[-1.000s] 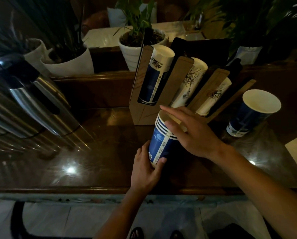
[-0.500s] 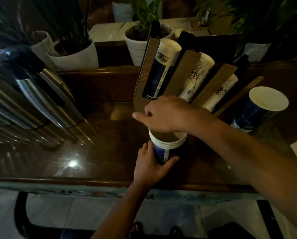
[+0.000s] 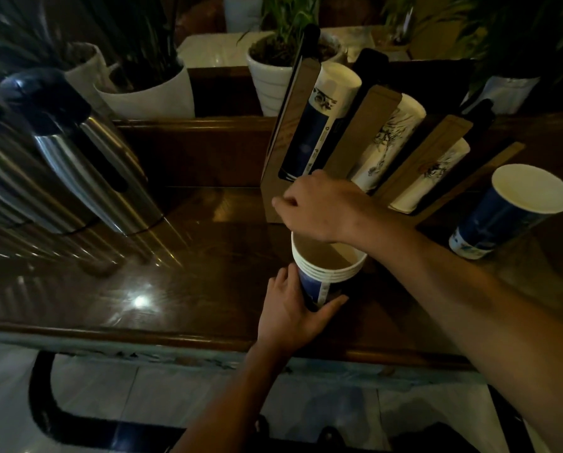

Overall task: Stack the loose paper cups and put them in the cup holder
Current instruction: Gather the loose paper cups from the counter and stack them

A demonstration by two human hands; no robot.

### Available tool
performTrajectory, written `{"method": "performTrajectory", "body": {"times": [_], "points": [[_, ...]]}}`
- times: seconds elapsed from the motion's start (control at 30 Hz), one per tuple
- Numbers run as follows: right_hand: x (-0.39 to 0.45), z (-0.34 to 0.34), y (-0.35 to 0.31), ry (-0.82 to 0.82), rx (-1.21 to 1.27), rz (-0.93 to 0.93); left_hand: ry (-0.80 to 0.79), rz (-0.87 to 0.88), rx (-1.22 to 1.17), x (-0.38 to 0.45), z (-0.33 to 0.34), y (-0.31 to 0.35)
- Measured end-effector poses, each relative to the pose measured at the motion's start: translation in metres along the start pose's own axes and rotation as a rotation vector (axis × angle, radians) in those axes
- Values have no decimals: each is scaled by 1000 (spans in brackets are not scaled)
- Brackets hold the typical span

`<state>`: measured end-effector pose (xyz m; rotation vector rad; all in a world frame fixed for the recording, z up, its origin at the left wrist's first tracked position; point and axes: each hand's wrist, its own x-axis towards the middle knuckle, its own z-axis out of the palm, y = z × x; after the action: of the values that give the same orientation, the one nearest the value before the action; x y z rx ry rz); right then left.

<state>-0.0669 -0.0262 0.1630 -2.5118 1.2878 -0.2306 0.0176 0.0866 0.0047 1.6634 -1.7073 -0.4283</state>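
Observation:
A stack of several blue paper cups (image 3: 326, 273) stands upright on the dark wooden counter (image 3: 188, 276). My left hand (image 3: 293, 312) wraps around its lower body. My right hand (image 3: 319, 207) hovers over the far rim of the stack, fingers curled; whether it touches the rim is unclear. Right behind stands the wooden cup holder (image 3: 381, 125), its slanted slots holding a blue cup stack (image 3: 319, 125) and two white cup stacks (image 3: 394, 138). One loose blue cup (image 3: 509, 217) stands at the right of the holder.
Steel thermos flasks (image 3: 77, 152) fill the counter's left side. White plant pots (image 3: 149, 93) line a ledge behind. The counter's front edge (image 3: 143, 335) runs just below my left hand.
The view has tipped down slightly. My right hand stays over the stack's rim, its fingers more curled than a second ago. My left hand keeps its hold on the stack.

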Motion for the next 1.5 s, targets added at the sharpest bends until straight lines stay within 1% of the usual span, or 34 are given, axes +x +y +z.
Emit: {"method": "performTrajectory", "body": {"times": [0.07, 0.1, 0.17, 0.2, 0.27, 0.33, 0.4, 0.5, 0.6, 0.63, 0.67, 0.77, 0.87, 0.93, 0.97, 1.0, 1.03, 1.07, 1.1, 1.13, 1.17, 1.2, 1.23, 1.3, 1.37, 1.43, 1.5], "points": [[-11, -5, -4, 96, 78, -83, -2, -13, -1, 0, 0, 1], [-16, -7, -7, 85, 67, -90, -1, -15, 6, 1, 0, 1], [-24, -2, -13, -9, -65, -43, -1, -14, 24, 2, 1, 1], [-26, 5, -15, -20, -122, -8, -1, -14, 31, 3, 2, 0], [-28, 18, -18, 68, -181, 47, -11, -17, 33, 3, 4, -2], [-27, 24, -20, 149, -221, 47, -10, -22, 19, 2, 5, -5], [-23, 26, -19, 117, -249, 19, -16, -36, 14, 2, 6, -7], [-26, 22, -18, 141, -130, 16, -24, -77, 5, 1, 6, -8], [-31, 5, -14, 182, 191, 63, -18, -60, -18, 1, 7, -8], [-34, 0, -11, 207, 259, 77, -9, -51, -16, 2, 8, -8], [-38, -2, -9, 235, 268, 96, -4, -47, -15, 2, 8, -8], [-55, 12, -3, 318, 150, 198, -38, -84, -11, 2, 8, -9], [-68, 27, -8, 418, 192, 210, -114, -125, -4, 3, 7, -9], [-66, 27, -6, 439, 202, 222, -171, -150, -17, 5, 4, -8], [-65, 26, -5, 439, 202, 228, -253, -176, -49, 6, -5, -7], [-65, 25, -5, 436, 203, 232, -370, -217, -128, 13, -15, -4], [-66, 24, -5, 436, 203, 233, -502, -286, -262, 21, -29, -1], [-66, 23, -5, 436, 204, 233, -583, -366, -462, 31, -44, 4], [-67, 22, -6, 439, 209, 234, -575, -430, -652, 43, -60, 9], [-67, 21, -8, 444, 214, 236, -493, -440, -775, 55, -76, 15], [-68, 20, -9, 445, 221, 238, -402, -391, -818, 64, -89, 21], [-69, 19, -10, 443, 226, 240, -321, -318, -757, 71, -99, 30], [-69, 18, -10, 440, 223, 236, -259, -241, -631, 75, -104, 43], [-69, 15, -9, 397, 162, 209, -189, -75, -407, 77, -105, 72], [-69, 14, -7, 327, 47, 158, -167, 90, -244, 80, -97, 98], [-70, 16, -4, 291, -10, 154, -178, 116, -229, 84, -93, 110], [-69, 19, -2, 309, 9, 173, -222, 69, -327, 84, -94, 110]]}}
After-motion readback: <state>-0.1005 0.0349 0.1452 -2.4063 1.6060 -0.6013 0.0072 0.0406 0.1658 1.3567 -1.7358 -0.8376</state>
